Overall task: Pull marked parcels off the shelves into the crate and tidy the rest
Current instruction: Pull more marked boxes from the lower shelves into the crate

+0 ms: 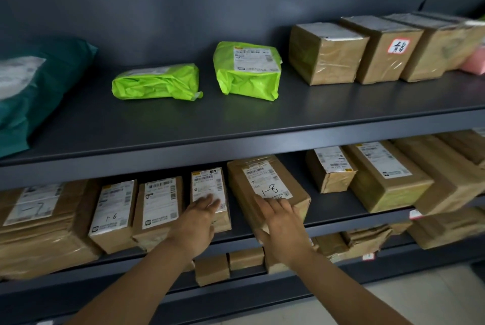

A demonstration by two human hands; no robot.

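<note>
Parcels (pixel 388 175) in brown wrap line the middle shelf (pixel 333 209) in the head view. The left hand (pixel 195 222) lies flat, fingers straight and close together, on the near end of a narrow labelled box (pixel 208 183). Just beside it, the right hand (pixel 282 225) rests with straight, slightly spread fingers on the parcel marked 1-8 (pixel 265 180), which sits askew at the shelf's front. Two lime-green bags (pixel 157 81) lie on the upper shelf (pixel 236 125).

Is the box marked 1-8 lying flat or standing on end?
Flat: box marked 1-8 has its labelled broad face up, under the right hand.
</note>
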